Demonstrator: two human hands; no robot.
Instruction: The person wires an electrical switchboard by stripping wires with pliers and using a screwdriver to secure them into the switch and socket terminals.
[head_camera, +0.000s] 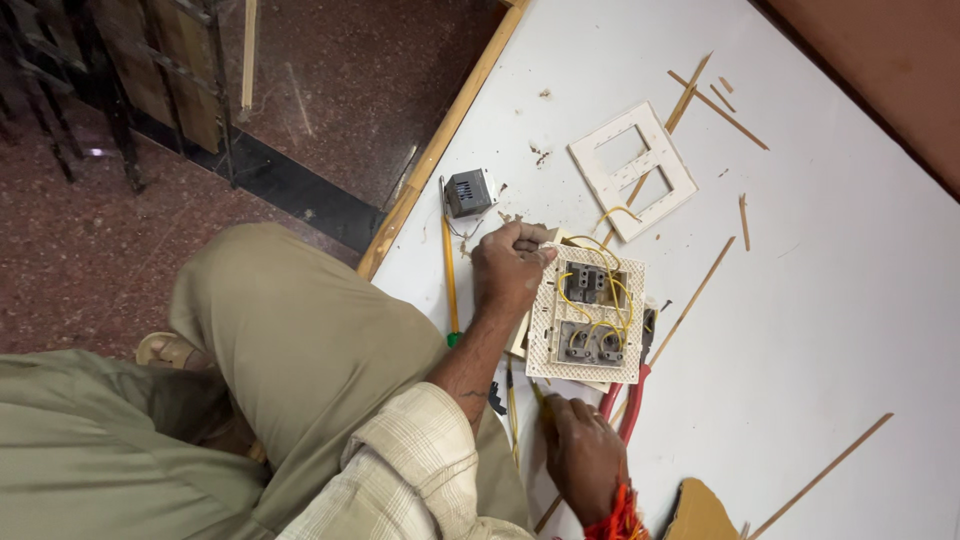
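Left hand (510, 262) has a closed grip on the top edge of the switch plate (588, 315) with yellow wires. Right hand (582, 452) rests by the red pliers (628, 400) on the desk (820, 300); can't tell its grip.

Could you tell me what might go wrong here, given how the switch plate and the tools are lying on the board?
The left hand grips only one corner of the switch plate, so it could tip or slide.

The loose yellow wires loop over the modules and might snag or pull free.

The red-handled pliers lie beside the right hand, partly under the plate, and wood splinters scatter the white board; either could prick or catch a hand.
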